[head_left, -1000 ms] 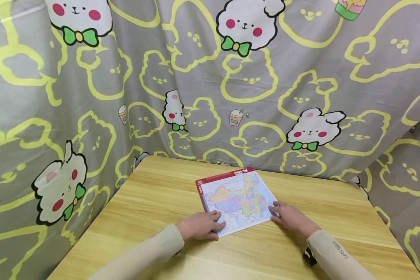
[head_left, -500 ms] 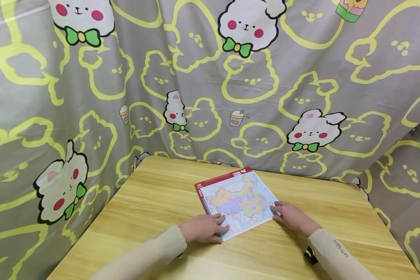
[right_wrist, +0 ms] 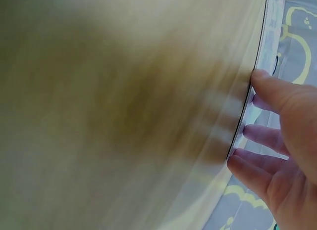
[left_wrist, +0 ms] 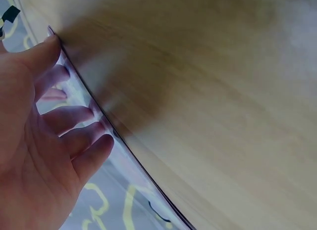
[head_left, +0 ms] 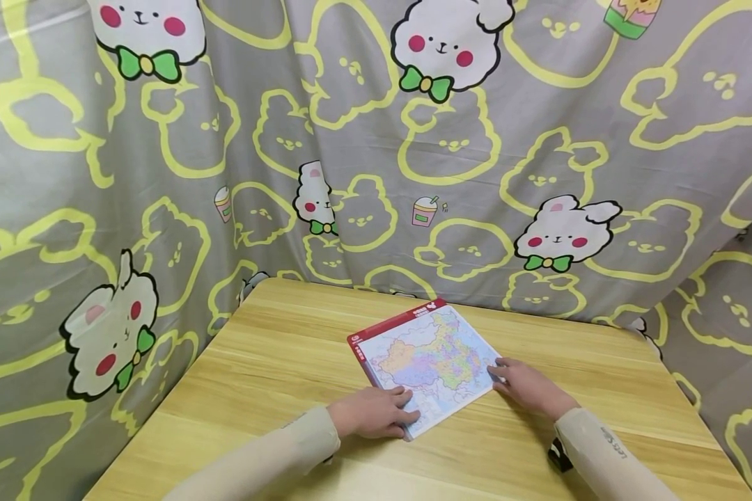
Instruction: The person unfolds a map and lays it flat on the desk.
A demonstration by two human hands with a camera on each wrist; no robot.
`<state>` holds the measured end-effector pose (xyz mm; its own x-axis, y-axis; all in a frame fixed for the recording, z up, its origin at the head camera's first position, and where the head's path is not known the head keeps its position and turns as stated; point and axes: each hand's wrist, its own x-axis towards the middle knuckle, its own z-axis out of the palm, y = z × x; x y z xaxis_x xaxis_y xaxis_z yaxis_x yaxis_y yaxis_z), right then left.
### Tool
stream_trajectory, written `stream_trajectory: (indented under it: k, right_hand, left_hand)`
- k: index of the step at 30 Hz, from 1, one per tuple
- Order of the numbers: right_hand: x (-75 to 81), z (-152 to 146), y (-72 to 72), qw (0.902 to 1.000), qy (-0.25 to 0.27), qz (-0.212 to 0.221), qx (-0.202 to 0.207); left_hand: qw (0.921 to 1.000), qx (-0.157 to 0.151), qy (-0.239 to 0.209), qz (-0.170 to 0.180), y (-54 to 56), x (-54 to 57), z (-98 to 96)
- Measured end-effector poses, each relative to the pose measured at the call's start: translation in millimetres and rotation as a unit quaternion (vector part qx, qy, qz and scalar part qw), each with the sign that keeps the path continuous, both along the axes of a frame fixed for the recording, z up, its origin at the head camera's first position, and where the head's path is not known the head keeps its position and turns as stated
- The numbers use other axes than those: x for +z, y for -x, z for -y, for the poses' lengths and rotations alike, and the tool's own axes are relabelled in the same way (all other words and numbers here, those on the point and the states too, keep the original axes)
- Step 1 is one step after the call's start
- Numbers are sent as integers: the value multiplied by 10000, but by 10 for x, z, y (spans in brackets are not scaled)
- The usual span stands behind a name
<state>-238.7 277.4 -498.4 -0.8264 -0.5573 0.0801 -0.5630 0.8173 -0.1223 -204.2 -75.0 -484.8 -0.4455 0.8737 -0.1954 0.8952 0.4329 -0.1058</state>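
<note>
A thin rectangular map board (head_left: pixel 427 353) lies flat on the wooden table, turned at an angle. It shows a coloured map of China under a red top border. My left hand (head_left: pixel 376 412) rests on its near left corner, fingers spread over the printed face and thumb at the near edge. On the right, my right hand (head_left: pixel 529 383) touches the near right corner with its fingertips and thumb. In the left wrist view, the left thumb (left_wrist: pixel 47 49) meets the board's corner. The right wrist view has the right hand's fingers (right_wrist: pixel 250 173) along the board's edge, fairly straight.
The wooden table (head_left: pixel 276 362) extends around the board on every side. A grey curtain (head_left: pixel 363 146) with yellow outlines and white rabbit faces hangs behind the table and along both sides. A dark wrist-worn device (head_left: pixel 558 456) sits under the right sleeve.
The map board has turned a little counterclockwise on the table. My left hand has moved right and nearer with its corner; the right hand has shifted slightly right.
</note>
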Motion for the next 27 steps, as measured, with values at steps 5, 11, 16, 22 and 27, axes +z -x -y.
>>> stream_trajectory:
  k: [5, 11, 16, 22, 27]
  right_hand:
    - [2, -39, 37, 9999, 62, 26, 74]
    - [-2, -78, 85, 9998, 35, -79, 192]
    - [-2, -101, 109, 9997, 43, -185, 181]
    - [26, -108, 142, 9997, 6, -176, 148]
    - [24, -124, 170, 9998, -102, -152, 106]
  left_hand:
    - [10000, 25, 22, 48, -12, 6, -47]
    - [10000, 12, 59, 20, -49, 55, -97]
    - [9999, -97, 60, -31, -57, 67, -148]
    - [9998, -172, 7, -64, -28, 4, -209]
    - [9996, -253, -71, -84, -28, 10, -259]
